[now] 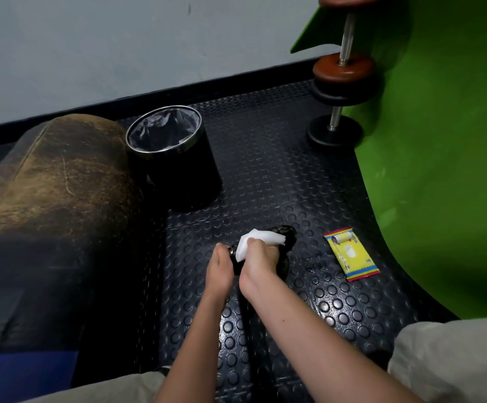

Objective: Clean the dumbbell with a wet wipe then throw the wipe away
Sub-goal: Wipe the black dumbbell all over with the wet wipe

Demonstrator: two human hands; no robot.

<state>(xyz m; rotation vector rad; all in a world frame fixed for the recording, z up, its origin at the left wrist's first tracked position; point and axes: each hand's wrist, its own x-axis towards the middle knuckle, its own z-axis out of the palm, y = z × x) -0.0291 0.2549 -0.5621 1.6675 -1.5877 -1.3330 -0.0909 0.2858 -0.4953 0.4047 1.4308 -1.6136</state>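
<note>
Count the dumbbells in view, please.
3. One dark dumbbell on the floor under both hands, being wiped; a brown-plated dumbbell and a black dumbbell stand against the green wall. Others may be hidden.

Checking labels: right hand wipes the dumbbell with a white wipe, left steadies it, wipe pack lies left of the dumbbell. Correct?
One error: in the head view the wipe pack lies right of the dumbbell, not left. The right hand holds the wipe; the left hand steadies.

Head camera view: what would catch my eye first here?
The two hands at the centre: the right hand presses a white wet wipe onto a dark dumbbell on the studded floor mat, which the left hand steadies. Behind them stands a lined black bin, and a yellow wipe packet lies to the right.
</note>
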